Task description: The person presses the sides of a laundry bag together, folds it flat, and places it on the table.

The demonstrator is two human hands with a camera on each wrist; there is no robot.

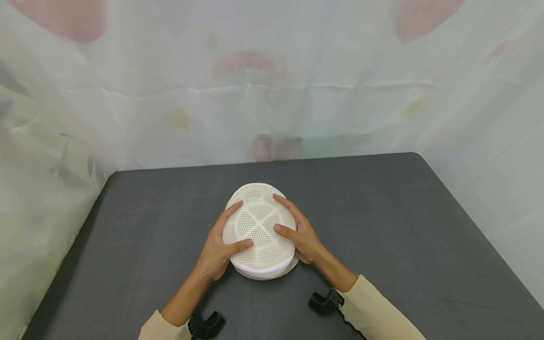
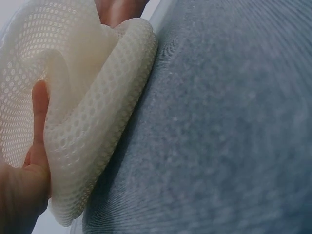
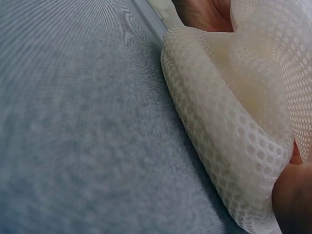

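A: Round white mesh pouch (image 1: 260, 231) lying flat near the middle of the dark grey surface (image 1: 382, 226), slightly toward the near edge. Honeycomb weave, a pale cross showing through the top, a smooth white band along the near rim.

B: And the 2 hands?

A: Left hand (image 1: 218, 248) on the pouch's left side, fingers laid over the top, thumb pressed onto the mesh near the front. Right hand (image 1: 299, 233) mirrored on the right side, fingers stretched along the top, thumb lying inward on the mesh. Both cupped around the pouch, holding it from either side and pressing down.

B: Anything closer up?

A: From the left wrist view, pouch (image 2: 92, 122) buckled into soft folds, a thick rolled rim resting on the grey surface (image 2: 219, 126), a finger of the left hand (image 2: 29, 161) against the mesh. From the right wrist view, same rolled rim of the pouch (image 3: 229, 122) touching the surface (image 3: 83, 126), right hand (image 3: 292, 195) tucked at its lower corner.

B: Around it?

A: Beige sleeves (image 1: 378, 311) at both wrists, black camera mounts (image 1: 325, 302) beneath them. Pale sheer curtain (image 1: 272, 80) with faint pink blotches behind and beside the surface.
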